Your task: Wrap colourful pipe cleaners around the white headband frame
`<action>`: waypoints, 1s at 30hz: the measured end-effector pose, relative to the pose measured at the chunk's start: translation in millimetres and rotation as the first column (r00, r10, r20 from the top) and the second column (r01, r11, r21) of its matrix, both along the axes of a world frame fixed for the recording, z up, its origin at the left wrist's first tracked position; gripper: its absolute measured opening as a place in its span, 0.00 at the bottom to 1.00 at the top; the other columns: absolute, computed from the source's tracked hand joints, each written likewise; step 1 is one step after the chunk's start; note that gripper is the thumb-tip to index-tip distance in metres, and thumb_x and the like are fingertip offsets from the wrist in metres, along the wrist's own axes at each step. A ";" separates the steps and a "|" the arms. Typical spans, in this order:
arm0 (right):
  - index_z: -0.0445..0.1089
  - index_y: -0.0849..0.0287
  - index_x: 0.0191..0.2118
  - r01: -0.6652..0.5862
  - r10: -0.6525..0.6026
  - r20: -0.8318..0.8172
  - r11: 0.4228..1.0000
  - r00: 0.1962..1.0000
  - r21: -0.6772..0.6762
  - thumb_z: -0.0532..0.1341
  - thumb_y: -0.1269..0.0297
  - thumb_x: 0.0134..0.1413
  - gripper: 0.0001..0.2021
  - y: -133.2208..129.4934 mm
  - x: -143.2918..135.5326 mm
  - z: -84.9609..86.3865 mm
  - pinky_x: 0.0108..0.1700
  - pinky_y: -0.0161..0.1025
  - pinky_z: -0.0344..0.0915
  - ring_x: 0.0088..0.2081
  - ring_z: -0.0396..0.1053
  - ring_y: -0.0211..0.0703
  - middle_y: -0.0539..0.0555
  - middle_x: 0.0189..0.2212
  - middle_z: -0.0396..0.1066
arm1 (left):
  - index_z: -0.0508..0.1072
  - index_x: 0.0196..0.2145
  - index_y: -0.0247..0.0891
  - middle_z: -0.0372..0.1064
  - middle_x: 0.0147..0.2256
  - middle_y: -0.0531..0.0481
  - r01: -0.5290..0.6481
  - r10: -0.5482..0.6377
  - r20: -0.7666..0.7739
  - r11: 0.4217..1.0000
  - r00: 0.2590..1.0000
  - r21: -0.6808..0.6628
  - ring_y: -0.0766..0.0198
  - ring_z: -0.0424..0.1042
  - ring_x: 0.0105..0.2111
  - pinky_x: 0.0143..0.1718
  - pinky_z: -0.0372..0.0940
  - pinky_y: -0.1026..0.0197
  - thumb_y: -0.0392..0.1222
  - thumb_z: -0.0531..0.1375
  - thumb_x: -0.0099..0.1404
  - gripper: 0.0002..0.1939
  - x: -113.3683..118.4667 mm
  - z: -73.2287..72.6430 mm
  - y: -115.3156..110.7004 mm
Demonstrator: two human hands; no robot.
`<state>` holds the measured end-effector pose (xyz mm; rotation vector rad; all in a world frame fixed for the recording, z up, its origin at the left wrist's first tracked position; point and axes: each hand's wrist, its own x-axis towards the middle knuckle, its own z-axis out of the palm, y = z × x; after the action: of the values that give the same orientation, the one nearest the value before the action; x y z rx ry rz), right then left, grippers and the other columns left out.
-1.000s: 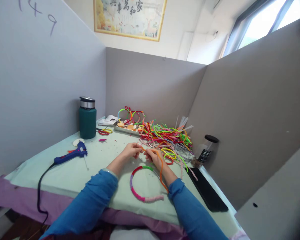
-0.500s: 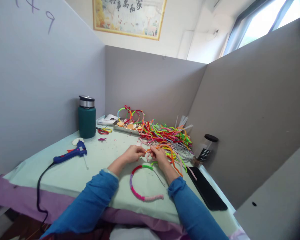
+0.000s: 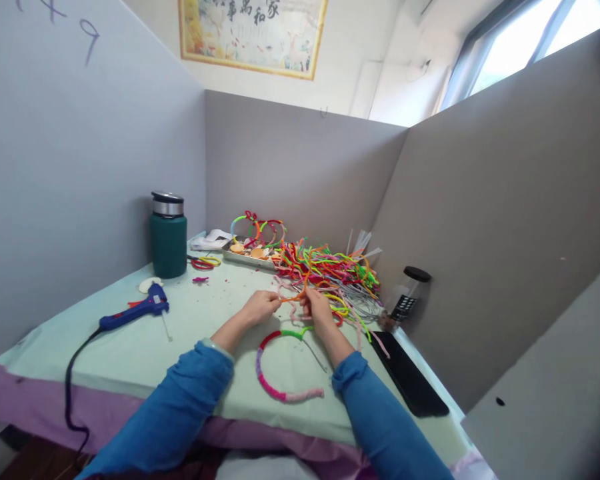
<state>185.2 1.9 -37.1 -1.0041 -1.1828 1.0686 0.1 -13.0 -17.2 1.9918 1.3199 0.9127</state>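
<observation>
An orange pipe cleaner [image 3: 293, 298] stretches between my two hands above the table. My left hand [image 3: 261, 307] pinches one end of it. My right hand [image 3: 317, 309] is closed on it a short way to the right, and a length sticks up above those fingers. Just below my hands lies a headband [image 3: 261, 365] wrapped in red, purple, magenta, pink and green, with a bare grey wire end at its right. Behind my right hand a heap of loose pipe cleaners [image 3: 325, 260] in many colours spreads out.
On the left are a blue glue gun [image 3: 135, 312] with a cord, a green bottle [image 3: 169, 237] and scissors [image 3: 203, 263]. At the back, a metal tray [image 3: 250, 259] holds small pieces beside finished hoops [image 3: 271, 232]. A black phone-like slab [image 3: 407, 377] and a jar [image 3: 410, 293] are right.
My hands have drawn slightly apart, showing more orange pipe cleaner between them. Its loose part now rises above my right hand instead of trailing to the right. The view has shifted slightly.
</observation>
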 end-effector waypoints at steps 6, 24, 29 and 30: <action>0.69 0.60 0.26 -0.025 0.024 -0.019 0.999 1.000 -0.041 0.60 0.46 0.46 0.19 3.9 17.5 1.6 0.16 0.30 0.50 0.15 0.57 0.31 0.50 0.20 0.67 | 0.67 0.20 0.36 0.56 0.13 0.57 0.084 -0.057 0.185 0.987 0.981 -0.138 0.70 0.54 0.15 0.20 0.49 0.66 0.45 0.54 0.52 0.10 0.5 0.6 0.5; 0.63 0.58 0.22 -0.080 0.079 -0.054 0.996 0.995 -0.025 0.65 0.50 0.39 0.17 2.2 2.1 1.8 0.19 0.32 0.49 0.16 0.54 0.32 0.44 0.15 0.59 | 0.73 0.21 0.34 0.61 0.18 0.53 0.371 -0.341 0.183 0.913 0.922 -0.169 0.70 0.56 0.20 0.22 0.50 0.66 0.50 0.62 0.53 0.15 7.7 8.3 -17.8; 0.58 0.56 0.22 0.088 -0.091 -0.268 0.996 0.959 -0.021 0.63 0.48 0.39 0.18 12.3 22.2 5.8 0.18 0.33 0.50 0.15 0.52 0.32 0.43 0.15 0.57 | 0.74 0.21 0.34 0.60 0.17 0.52 0.529 -0.485 0.216 0.806 0.848 -0.266 0.71 0.54 0.18 0.20 0.47 0.65 0.53 0.63 0.53 0.18 4.8 19.3 -30.6; 0.57 0.55 0.21 0.084 -0.086 -0.274 0.996 0.958 -0.019 0.63 0.49 0.40 0.18 11.3 24.8 8.1 0.18 0.33 0.50 0.15 0.52 0.32 0.43 0.15 0.56 | 0.74 0.22 0.33 0.60 0.17 0.53 0.550 -0.504 0.225 0.790 0.834 -0.271 0.72 0.53 0.17 0.20 0.46 0.65 0.54 0.63 0.54 0.18 4.3 20.2 -31.5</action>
<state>210.0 13.2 -29.0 -0.8717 -0.9030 1.1040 4.4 -44.5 3.0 1.8429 0.7032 0.5101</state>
